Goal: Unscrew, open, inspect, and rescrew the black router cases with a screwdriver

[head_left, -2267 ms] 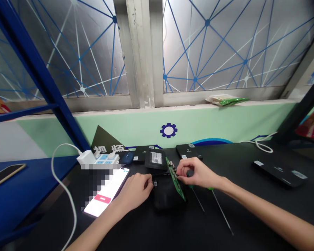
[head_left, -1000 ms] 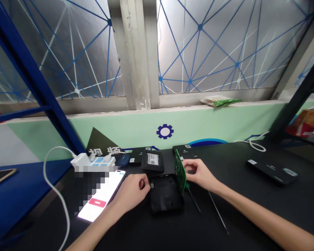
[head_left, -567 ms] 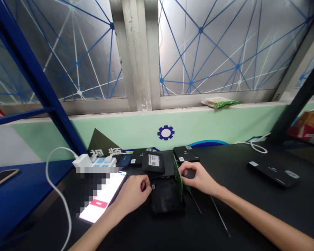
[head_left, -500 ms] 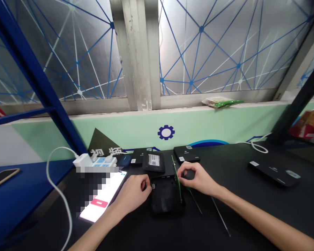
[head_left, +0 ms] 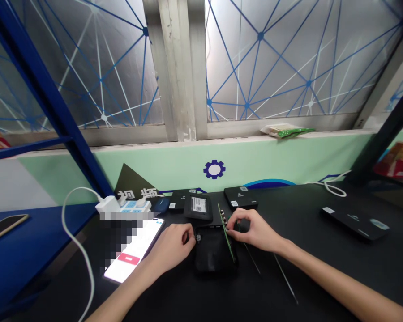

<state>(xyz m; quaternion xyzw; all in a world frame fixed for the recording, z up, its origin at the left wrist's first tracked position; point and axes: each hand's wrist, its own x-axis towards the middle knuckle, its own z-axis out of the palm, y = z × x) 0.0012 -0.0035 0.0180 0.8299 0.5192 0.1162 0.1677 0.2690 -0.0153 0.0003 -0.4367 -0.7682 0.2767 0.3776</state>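
A black device casing [head_left: 212, 255] lies on the dark table [head_left: 322, 268] in front of me. A green circuit board [head_left: 227, 235] stands on edge along the casing's right side. My right hand [head_left: 255, 230] pinches the board's upper end with fingers closed. My left hand [head_left: 173, 246] rests curled against the casing's left edge, fingertips touching it.
A lit phone [head_left: 134, 250] lies left of my left hand, beside a white power strip [head_left: 124, 206] with its cable. Black devices [head_left: 198, 208] sit behind the casing, another [head_left: 356, 221] at the right. Two thin screwdrivers [head_left: 285, 279] lie under my right wrist. Blue shelving [head_left: 27, 232] stands at left.
The green board has tipped from facing me broadly to standing nearly edge-on over the casing's right side. My right hand moved slightly with it. My left hand has stayed put.
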